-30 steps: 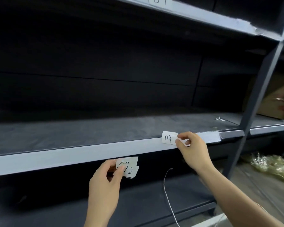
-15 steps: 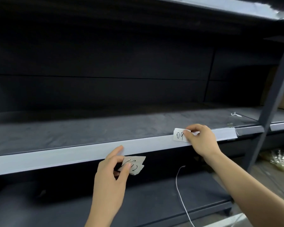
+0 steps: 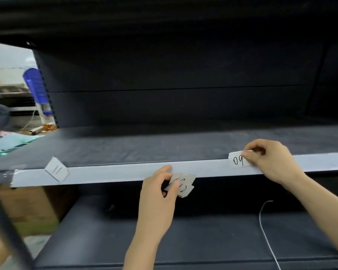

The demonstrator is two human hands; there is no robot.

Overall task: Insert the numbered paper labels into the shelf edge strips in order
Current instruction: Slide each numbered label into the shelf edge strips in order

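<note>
A pale grey edge strip (image 3: 125, 172) runs along the front of the dark middle shelf. My right hand (image 3: 271, 162) pinches a white label marked 09 (image 3: 237, 160) against the strip at the right. Just below the strip's middle, my left hand (image 3: 158, 190) holds a small stack of paper labels (image 3: 183, 185); the front one reads 12. A label marked 11 (image 3: 57, 170) sits tilted in the strip near its left end.
The dark shelf board (image 3: 164, 145) lies behind the strip, with a lower shelf (image 3: 203, 230) under it. A thin white cord (image 3: 265, 230) hangs at the lower right. A dark upright post (image 3: 6, 227) crosses the lower left. A blue crate (image 3: 35, 88) and clutter show beyond the left end.
The view has swung left, bringing the shelf's left end and the 11 label into sight. My right hand still pinches the 09 label on the strip; my left hand has risen closer to the strip.
</note>
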